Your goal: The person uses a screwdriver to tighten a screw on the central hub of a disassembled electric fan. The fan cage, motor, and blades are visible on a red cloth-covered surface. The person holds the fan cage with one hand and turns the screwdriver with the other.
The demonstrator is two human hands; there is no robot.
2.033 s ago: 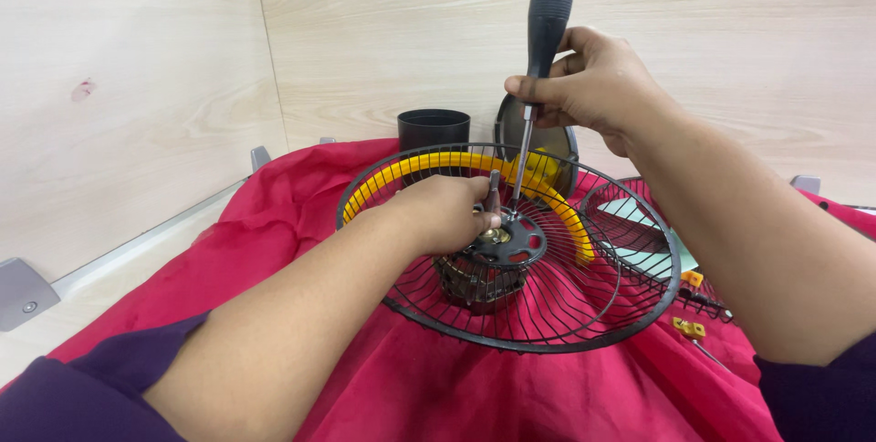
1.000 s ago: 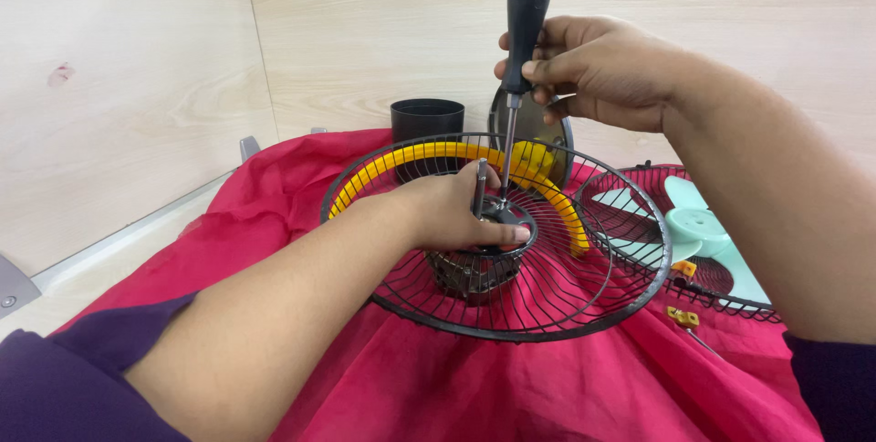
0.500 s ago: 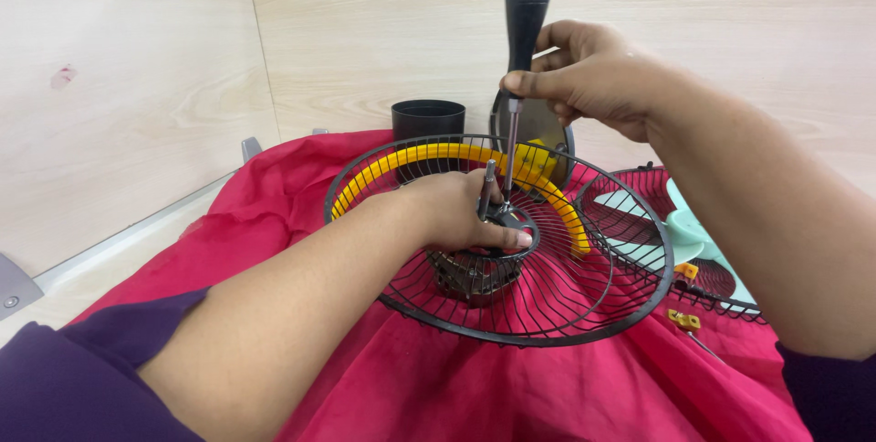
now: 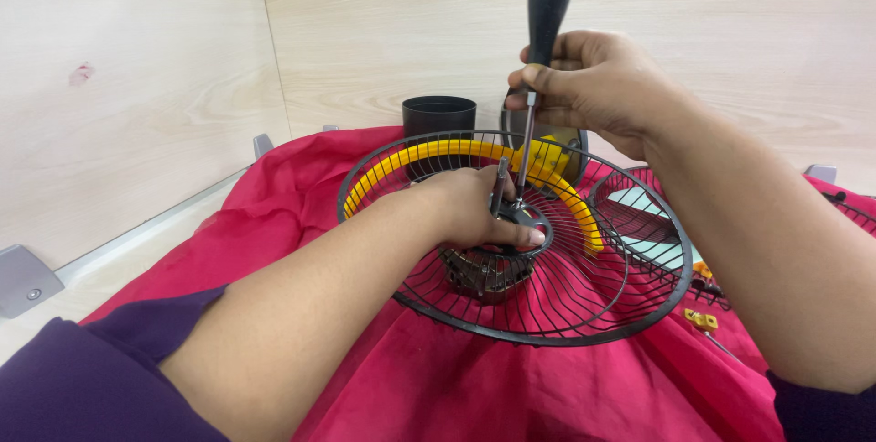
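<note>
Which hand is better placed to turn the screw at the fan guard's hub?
Right. The right hand already grips the black-handled screwdriver upright over the hub, while the left hand steadies the black wire fan guard.

The screwdriver (image 4: 538, 68) has a matt black handle that looks like rubbery plastic and a thin, bright steel shaft. The fan guard (image 4: 547, 301) is thin wire with a dark, slightly glossy coat, and a smooth yellow plastic band (image 4: 438, 151) lines part of its rim. The motor block (image 4: 482, 270) under the hub looks like dull grey metal. A soft red cloth (image 4: 456, 378), creased and matt, covers the table. The cup (image 4: 439, 117) is smooth matt black plastic; the wall (image 4: 137, 68) is pale wood-grain laminate with a satin finish
</note>
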